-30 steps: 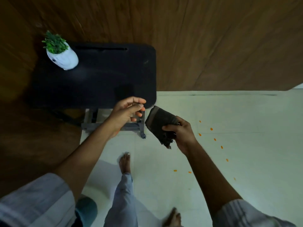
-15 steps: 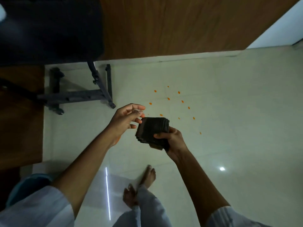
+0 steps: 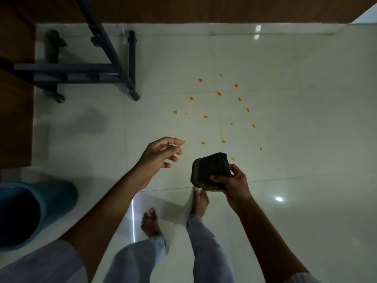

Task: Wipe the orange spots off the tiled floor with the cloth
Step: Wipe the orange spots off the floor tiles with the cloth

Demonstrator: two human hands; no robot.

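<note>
A folded dark cloth point(image 3: 210, 170) is held in the air above the tiled floor point(image 3: 295, 139), gripped by the person's right hand point(image 3: 234, 184): the thumb point(image 3: 219, 178) presses across the near face of the cloth and the other fingers point(image 3: 234, 168) curl round its right edge, so the folded stack stands out to the left of and above the hand. The left hand point(image 3: 159, 158) hangs just beside the cloth, apart from it, its fingers loosely bent and spread, grasping nothing. Beyond both hands a scatter of small orange spots point(image 3: 219, 93) dots the pale glossy tiles, spread over the meeting point of four tiles; the nearest spots lie just past the left hand's fingertips and beside the cloth's upper right corner. Below the hands the person's two bare feet point(image 3: 151, 223) stand on the floor, in light trousers point(image 3: 206, 252). Toward the floor's far left corner stands the dark metal frame point(image 3: 114, 58) of a table on castors. A teal bucket point(image 3: 51, 201) sits at the floor's left edge, near the left forearm. Brown wooden panelling point(image 3: 183, 9) runs along the floor's far edge and down its left side. Bright glints of light reflect off the tiles on the right.
</note>
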